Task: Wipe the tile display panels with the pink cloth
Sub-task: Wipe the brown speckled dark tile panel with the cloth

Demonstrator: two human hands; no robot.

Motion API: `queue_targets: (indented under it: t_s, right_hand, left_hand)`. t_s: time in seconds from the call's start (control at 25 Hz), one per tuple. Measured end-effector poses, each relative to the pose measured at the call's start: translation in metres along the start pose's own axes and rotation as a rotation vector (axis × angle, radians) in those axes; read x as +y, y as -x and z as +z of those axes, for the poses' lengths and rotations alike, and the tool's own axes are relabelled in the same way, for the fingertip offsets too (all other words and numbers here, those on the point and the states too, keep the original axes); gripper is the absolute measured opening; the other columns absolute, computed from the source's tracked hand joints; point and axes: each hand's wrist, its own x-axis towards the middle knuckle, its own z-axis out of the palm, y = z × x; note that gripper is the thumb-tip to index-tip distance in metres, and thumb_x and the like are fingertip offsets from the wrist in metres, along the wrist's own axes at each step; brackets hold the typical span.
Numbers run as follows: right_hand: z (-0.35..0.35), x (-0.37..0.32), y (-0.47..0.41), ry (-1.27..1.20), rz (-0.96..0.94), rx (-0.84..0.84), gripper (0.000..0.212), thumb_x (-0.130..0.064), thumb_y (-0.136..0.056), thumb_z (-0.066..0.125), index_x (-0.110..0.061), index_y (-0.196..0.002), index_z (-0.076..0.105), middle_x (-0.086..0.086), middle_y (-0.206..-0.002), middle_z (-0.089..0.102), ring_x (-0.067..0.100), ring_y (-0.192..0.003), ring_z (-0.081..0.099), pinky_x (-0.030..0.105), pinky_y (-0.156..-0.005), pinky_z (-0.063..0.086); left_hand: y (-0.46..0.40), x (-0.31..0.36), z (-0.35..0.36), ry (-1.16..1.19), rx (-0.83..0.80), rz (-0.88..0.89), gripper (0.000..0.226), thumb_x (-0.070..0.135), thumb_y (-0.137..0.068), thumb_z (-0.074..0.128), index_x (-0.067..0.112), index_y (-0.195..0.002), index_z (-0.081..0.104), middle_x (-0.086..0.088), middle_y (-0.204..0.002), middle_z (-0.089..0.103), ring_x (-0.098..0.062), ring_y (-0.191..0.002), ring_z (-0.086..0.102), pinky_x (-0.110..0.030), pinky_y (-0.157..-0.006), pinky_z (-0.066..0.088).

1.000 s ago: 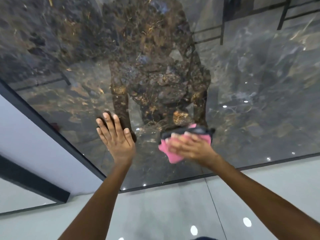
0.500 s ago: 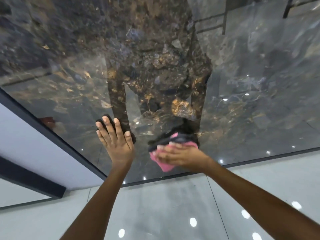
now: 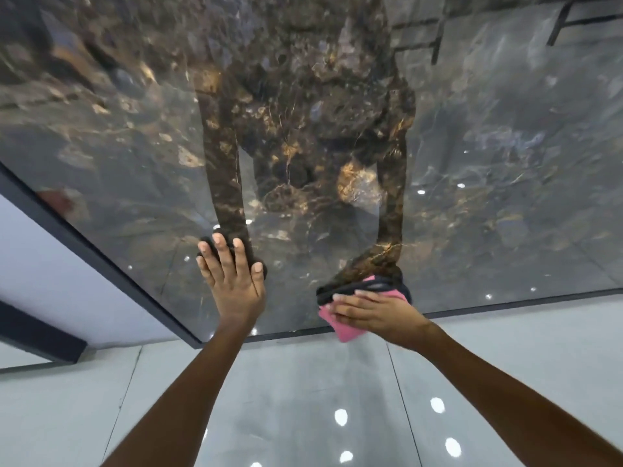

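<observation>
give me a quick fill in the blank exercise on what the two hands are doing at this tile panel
1. The right hand presses a cloth coloured ____ against the dark marble tile panel.
2. The left hand lies ____ on the panel, fingers straight, holding nothing.
3. The pink cloth sits near the panel's ____ edge, just above the grey floor.

Missing words: pink; flat; bottom
</observation>
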Motion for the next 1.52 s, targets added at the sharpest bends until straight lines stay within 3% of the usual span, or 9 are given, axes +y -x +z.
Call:
queue_targets:
  t_s: [0.16, 0.32, 0.4, 0.64, 0.84, 1.12, 1.24, 1.4, 1.52]
  right_hand:
    - [-0.004, -0.007, -0.063, -0.043, 0.123, 0.143, 0.083, 0.009, -0.079, 0.042, -0.018, -0.154, 0.015, -0.003, -0.159, 0.023, 0.019, -0.147, 0.015, 0.035, -0.119, 0.007]
    - [0.038, -0.066, -0.031, -0.180, -0.312, -0.311, 0.093, -0.020, -0.055, 0.087, -0.021, -0.140, 0.048, -0.015, -0.141, 0.051, 0.000, -0.130, 0.045, 0.025, -0.116, 0.016]
    - [0.049, -0.057, -0.007, -0.151, -0.303, -0.265, 0.083, -0.023, -0.044, 0.093, -0.024, -0.122, 0.066, -0.013, -0.132, 0.059, -0.001, -0.121, 0.054, 0.026, -0.118, 0.008]
    - [0.012, -0.033, -0.045, -0.074, 0.214, 0.071, 0.074, 0.007, -0.086, 0.029, -0.015, -0.155, 0.010, 0.001, -0.161, 0.014, 0.019, -0.149, 0.007, 0.037, -0.121, 0.000]
    - [0.058, -0.050, 0.062, -0.098, -0.129, -0.243, 0.132, 0.009, -0.053, 0.081, -0.007, -0.153, -0.004, 0.007, -0.161, -0.015, 0.018, -0.149, -0.011, 0.035, -0.121, -0.010]
    - [0.014, 0.005, -0.001, -0.048, 0.286, 0.169, 0.076, -0.014, -0.087, 0.046, -0.017, -0.154, 0.010, 0.000, -0.161, 0.004, 0.019, -0.150, -0.002, 0.039, -0.119, 0.000]
    - [-0.001, 0.004, -0.008, -0.032, 0.288, 0.064, 0.105, -0.005, -0.072, 0.067, -0.017, -0.155, 0.003, -0.001, -0.163, -0.004, 0.019, -0.149, -0.004, 0.040, -0.120, -0.005]
    - [-0.056, 0.059, -0.023, -0.058, 0.198, 0.083, 0.093, -0.003, -0.077, 0.060, -0.016, -0.155, 0.010, 0.001, -0.163, 0.000, 0.019, -0.149, 0.004, 0.040, -0.120, 0.002]
    - [-0.140, 0.164, -0.058, -0.011, 0.365, 0.338, 0.063, -0.019, -0.089, 0.050, -0.011, -0.149, 0.032, 0.005, -0.158, 0.025, 0.022, -0.148, 0.018, 0.041, -0.118, 0.012]
  left_hand:
    - [0.003, -0.004, 0.003, -0.009, 0.011, 0.050, 0.058, 0.037, -0.106, 0.017, 0.021, -0.155, -0.008, 0.000, -0.162, -0.017, -0.025, -0.149, -0.015, -0.041, -0.121, -0.008]
    - [0.005, -0.012, 0.007, -0.030, 0.040, 0.114, 0.058, 0.037, -0.106, 0.016, 0.018, -0.156, -0.006, -0.003, -0.163, -0.015, -0.027, -0.149, -0.013, -0.043, -0.121, -0.006]
    - [0.006, -0.015, 0.008, -0.069, 0.053, 0.172, 0.058, 0.038, -0.106, 0.015, 0.017, -0.156, -0.006, -0.005, -0.163, -0.013, -0.029, -0.149, -0.012, -0.045, -0.121, -0.005]
    - [0.010, -0.015, 0.009, -0.074, 0.059, 0.161, 0.058, 0.037, -0.106, 0.018, 0.017, -0.156, -0.004, -0.004, -0.163, -0.012, -0.027, -0.150, -0.011, -0.044, -0.121, -0.004]
    - [0.010, -0.017, 0.010, -0.085, 0.052, 0.175, 0.058, 0.037, -0.106, 0.017, 0.017, -0.156, -0.005, -0.003, -0.163, -0.013, -0.026, -0.150, -0.012, -0.044, -0.121, -0.004]
    - [0.014, -0.015, 0.010, -0.054, 0.056, 0.147, 0.058, 0.035, -0.106, 0.019, 0.018, -0.156, -0.005, -0.002, -0.163, -0.014, -0.026, -0.150, -0.012, -0.044, -0.121, -0.004]
    - [0.010, 0.001, 0.006, -0.028, 0.012, 0.034, 0.059, 0.034, -0.106, 0.022, 0.016, -0.156, -0.002, -0.003, -0.163, -0.013, -0.027, -0.150, -0.011, -0.050, -0.121, 0.000]
    - [-0.013, 0.076, -0.031, 0.247, -0.049, -0.375, 0.049, 0.043, -0.102, 0.028, 0.010, -0.138, 0.035, -0.011, -0.155, 0.019, -0.032, -0.148, 0.009, -0.066, -0.111, 0.014]
    - [-0.119, 0.113, -0.065, 0.388, 0.090, -0.211, 0.035, 0.037, -0.101, 0.034, 0.017, -0.129, 0.044, -0.006, -0.146, 0.033, -0.028, -0.139, 0.028, -0.054, -0.113, 0.008]
